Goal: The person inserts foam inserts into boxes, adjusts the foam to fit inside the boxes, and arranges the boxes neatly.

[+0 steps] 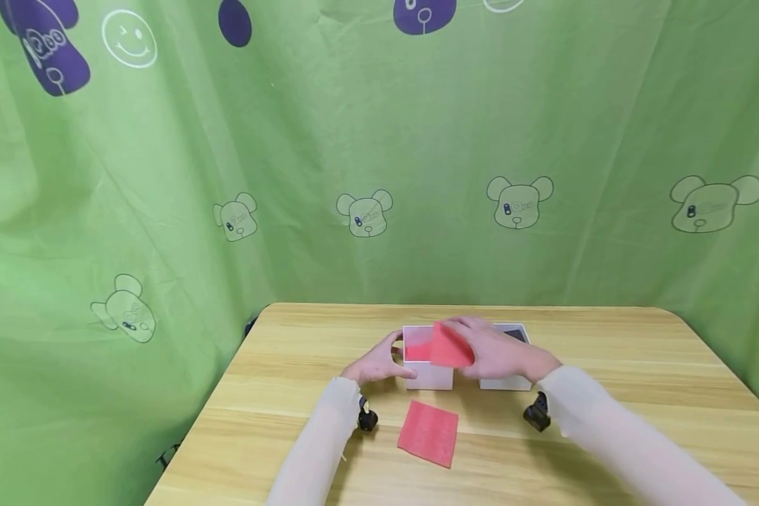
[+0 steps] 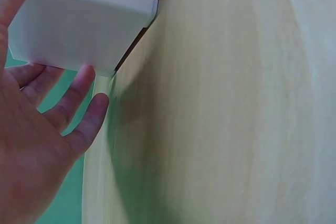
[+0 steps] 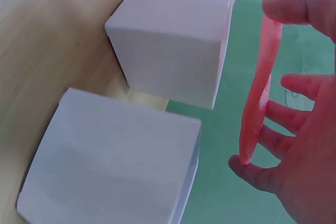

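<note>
My right hand [image 1: 490,349] holds a soft red square sheet [image 1: 450,346] by its edges, over the top of an open white box [image 1: 429,378]. In the right wrist view the sheet [image 3: 257,98] appears edge-on and slightly bent, thumb at one end and fingertips along the other. My left hand [image 1: 379,364] grips the box's left side, thumb on the front and fingers toward the back. Several of its fingertips are right at the box wall [image 2: 79,35] in the left wrist view. More red material [image 1: 417,353] shows inside the box.
Another red square [image 1: 429,433] lies flat on the wooden table [image 1: 259,436] in front of the box. A second white box [image 1: 504,384], with something dark [image 1: 515,334] inside, stands to the right, partly behind my right hand. A green curtain [image 1: 417,154] hangs behind the table.
</note>
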Available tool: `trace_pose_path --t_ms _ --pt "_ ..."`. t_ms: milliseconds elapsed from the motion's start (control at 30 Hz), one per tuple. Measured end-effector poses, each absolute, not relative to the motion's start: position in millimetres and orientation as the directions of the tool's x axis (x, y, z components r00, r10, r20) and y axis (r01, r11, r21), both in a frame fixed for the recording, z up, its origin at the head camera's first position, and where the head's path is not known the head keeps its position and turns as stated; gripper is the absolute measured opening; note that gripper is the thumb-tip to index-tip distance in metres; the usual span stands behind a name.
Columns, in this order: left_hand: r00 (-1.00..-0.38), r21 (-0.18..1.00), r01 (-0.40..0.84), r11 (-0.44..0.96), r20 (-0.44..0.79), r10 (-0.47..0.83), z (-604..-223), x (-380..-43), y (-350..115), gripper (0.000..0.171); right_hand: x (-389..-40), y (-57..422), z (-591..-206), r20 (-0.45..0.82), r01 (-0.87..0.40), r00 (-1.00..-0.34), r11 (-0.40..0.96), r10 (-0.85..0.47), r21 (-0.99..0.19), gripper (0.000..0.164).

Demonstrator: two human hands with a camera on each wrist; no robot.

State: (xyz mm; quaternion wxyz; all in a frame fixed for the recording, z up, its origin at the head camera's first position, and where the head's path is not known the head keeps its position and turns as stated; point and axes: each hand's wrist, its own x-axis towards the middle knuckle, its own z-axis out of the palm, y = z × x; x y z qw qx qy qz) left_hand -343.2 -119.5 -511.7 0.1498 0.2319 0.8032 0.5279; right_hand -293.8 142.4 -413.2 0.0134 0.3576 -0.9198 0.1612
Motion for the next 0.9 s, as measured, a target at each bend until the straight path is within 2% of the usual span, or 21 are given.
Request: trace_pose_path --t_ms 367,900 --pt "-0.847 0.921 0.183 0.343 -0.03 0.531 -506.7 -340.6 -119.4 0.096 -306.9 119.3 -420.7 0.079 -0.641 -0.75 0.692 -0.657 -0.331 0.082" --pt "-0.836 0.922 0.206 0.328 -0.009 0.549 -507.6 -343.3 -121.1 0.097 -322.7 100.9 -428.8 0.068 -0.657 -0.73 0.67 -0.68 -0.345 0.082"
